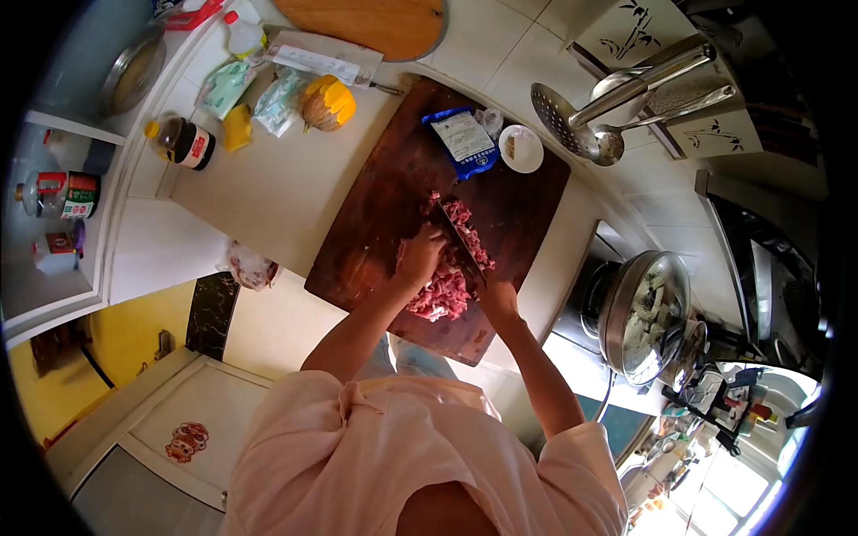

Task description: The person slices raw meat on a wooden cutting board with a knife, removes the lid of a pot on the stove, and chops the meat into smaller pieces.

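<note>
Red meat (444,297) lies chopped on the board (357,237), from its middle toward the near edge. Right hand (497,300) clasps the knife (465,243). Left hand (424,255) rests, bent, beside the knife; whether it pinches meat cannot be told.

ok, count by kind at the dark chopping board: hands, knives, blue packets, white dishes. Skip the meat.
Hands: 2 (left hand, right hand)
Knife: 1
Blue packet: 1
White dish: 1
Total: 5
</note>
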Motion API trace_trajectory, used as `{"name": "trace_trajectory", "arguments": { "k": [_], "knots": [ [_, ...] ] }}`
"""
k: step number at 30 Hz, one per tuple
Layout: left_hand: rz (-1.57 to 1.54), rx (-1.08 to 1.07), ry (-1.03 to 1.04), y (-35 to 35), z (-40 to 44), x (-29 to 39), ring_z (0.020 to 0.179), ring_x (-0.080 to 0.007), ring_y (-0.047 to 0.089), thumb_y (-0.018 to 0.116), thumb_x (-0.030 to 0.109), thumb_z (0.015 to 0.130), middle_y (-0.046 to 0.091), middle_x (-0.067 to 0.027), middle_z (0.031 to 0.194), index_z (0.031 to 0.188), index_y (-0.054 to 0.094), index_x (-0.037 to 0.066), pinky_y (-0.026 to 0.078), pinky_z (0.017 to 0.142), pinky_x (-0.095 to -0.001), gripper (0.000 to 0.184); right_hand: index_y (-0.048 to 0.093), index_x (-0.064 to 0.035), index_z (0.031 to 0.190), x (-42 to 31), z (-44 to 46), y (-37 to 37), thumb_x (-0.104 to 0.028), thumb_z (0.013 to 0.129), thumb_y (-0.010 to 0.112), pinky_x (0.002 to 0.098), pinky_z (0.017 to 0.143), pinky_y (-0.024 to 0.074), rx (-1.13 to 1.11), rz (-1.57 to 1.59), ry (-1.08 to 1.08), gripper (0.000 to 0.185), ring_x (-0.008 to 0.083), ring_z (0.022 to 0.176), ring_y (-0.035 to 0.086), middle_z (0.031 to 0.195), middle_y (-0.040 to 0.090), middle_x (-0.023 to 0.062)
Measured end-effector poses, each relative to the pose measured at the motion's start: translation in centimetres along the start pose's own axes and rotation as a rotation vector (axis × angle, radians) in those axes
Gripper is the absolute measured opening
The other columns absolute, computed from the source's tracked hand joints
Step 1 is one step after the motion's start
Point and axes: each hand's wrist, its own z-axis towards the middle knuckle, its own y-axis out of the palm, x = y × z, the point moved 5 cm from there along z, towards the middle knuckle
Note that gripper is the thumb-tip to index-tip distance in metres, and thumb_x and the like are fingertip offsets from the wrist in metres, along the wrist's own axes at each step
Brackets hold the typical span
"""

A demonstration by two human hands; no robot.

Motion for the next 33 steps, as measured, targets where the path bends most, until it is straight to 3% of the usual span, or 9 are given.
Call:
{"name": "trace_trajectory", "arguments": {
  "k": [3, 6, 12, 15, 18, 20, 24, 27, 33],
  "knots": [
    [0.098, 0.03, 0.032, -0.4, -0.4, 0.4, 0.105, -0.0289, 0.057, 0.066, -0.001, 0.072, 0.06, -0.0124, 0.105, 0.092, 0.066, 0.0, 0.051, 0.087, -0.0377, 0.02, 0.055, -0.0025, 0.098, 0.6, -3.0, -1.7, -0.026, 0.092, 0.051, 0.0513, 0.058, 0.0483, -0.084, -0.023, 0.159, 0.025, 0.0439, 0.068, 0.061, 0.072, 0.061, 0.0248],
    [0.068, 0.027, 0.02, -0.6, -0.5, 0.2, 0.109, -0.0293, 0.055, 0.067, 0.0, 0.071, 0.06, -0.012, 0.106, 0.093, 0.067, 0.001, 0.05, 0.089, -0.0377, 0.021, 0.056, -0.002, 0.095, -0.4, -3.4, -3.0, -0.027, 0.092, 0.051, 0.0514, 0.057, 0.0483, 0.03, -0.042, 0.065, 0.025, 0.0433, 0.066, 0.061, 0.07, 0.06, 0.025],
    [-0.068, 0.062, 0.015, -1.6, -0.4, 0.5, 0.106, -0.032, 0.056, 0.066, 0.002, 0.073, 0.06, -0.0131, 0.103, 0.094, 0.067, 0.001, 0.052, 0.085, -0.04, 0.021, 0.058, -0.0021, 0.091, -1.5, -2.1, -2.7, -0.025, 0.092, 0.051, 0.0475, 0.054, 0.0508, -0.062, -0.027, 0.053, 0.024, 0.0422, 0.066, 0.062, 0.073, 0.061, 0.0238],
    [0.015, 0.073, 0.045, -2.0, -0.1, 1.2, 0.103, -0.0313, 0.057, 0.063, 0.002, 0.075, 0.061, -0.0135, 0.102, 0.094, 0.067, 0.003, 0.052, 0.081, -0.0405, 0.019, 0.056, -0.0025, 0.091, -1.4, 0.3, -0.8, -0.021, 0.09, 0.054, 0.0489, 0.055, 0.0476, 0.018, -0.122, 0.024, 0.019, 0.0412, 0.064, 0.06, 0.065, 0.059, 0.023],
    [-0.055, 0.053, -0.03, -1.2, 0.0, 0.6, 0.097, -0.0306, 0.055, 0.057, 0.005, 0.075, 0.058, -0.0112, 0.097, 0.085, 0.066, 0.004, 0.048, 0.083, -0.0378, 0.013, 0.058, -0.003, 0.094, -3.3, 5.2, 1.0, -0.024, 0.09, 0.052, 0.0507, 0.059, 0.0481, 0.048, -0.13, -0.065, 0.023, 0.0423, 0.068, 0.061, 0.07, 0.061, 0.0245],
    [0.013, 0.02, -0.014, -0.7, -0.2, 0.1, 0.099, -0.0316, 0.057, 0.06, 0.004, 0.076, 0.06, -0.0119, 0.101, 0.09, 0.067, 0.004, 0.05, 0.081, -0.0399, 0.016, 0.059, -0.0035, 0.095, -5.0, 7.2, 1.1, -0.025, 0.09, 0.051, 0.0512, 0.06, 0.0483, 0.055, -0.06, -0.066, 0.023, 0.043, 0.069, 0.061, 0.072, 0.061, 0.025],
    [0.034, 0.035, 0.066, -1.5, -0.3, 0.7, 0.102, -0.0324, 0.057, 0.063, 0.004, 0.076, 0.059, -0.0122, 0.106, 0.093, 0.066, 0.004, 0.05, 0.082, -0.0419, 0.017, 0.058, -0.0035, 0.094, -3.0, 2.9, -0.3, -0.025, 0.09, 0.052, 0.0514, 0.058, 0.0479, -0.014, -0.092, 0.005, 0.023, 0.043, 0.066, 0.061, 0.07, 0.061, 0.025],
    [-0.077, 0.192, 0.113, -2.1, -0.8, 0.6, 0.108, -0.029, 0.053, 0.059, 0.005, 0.075, 0.058, -0.0103, 0.107, 0.091, 0.066, 0.004, 0.047, 0.086, -0.037, 0.018, 0.058, -0.0053, 0.101, 0.4, -2.0, -1.7, -0.025, 0.091, 0.053, 0.0497, 0.059, 0.051, -0.083, -0.018, 0.106, 0.023, 0.0424, 0.069, 0.062, 0.076, 0.062, 0.0255],
    [0.08, 0.153, 0.018, -2.4, -0.9, 0.8, 0.108, -0.0296, 0.053, 0.059, 0.004, 0.074, 0.059, -0.0105, 0.108, 0.093, 0.065, 0.003, 0.047, 0.088, -0.0369, 0.02, 0.058, -0.0045, 0.098, -1.9, -2.5, -3.7, -0.025, 0.09, 0.052, 0.0511, 0.059, 0.0503, -0.078, 0.023, 0.053, 0.022, 0.0426, 0.066, 0.062, 0.073, 0.062, 0.0245]
  ]
}}
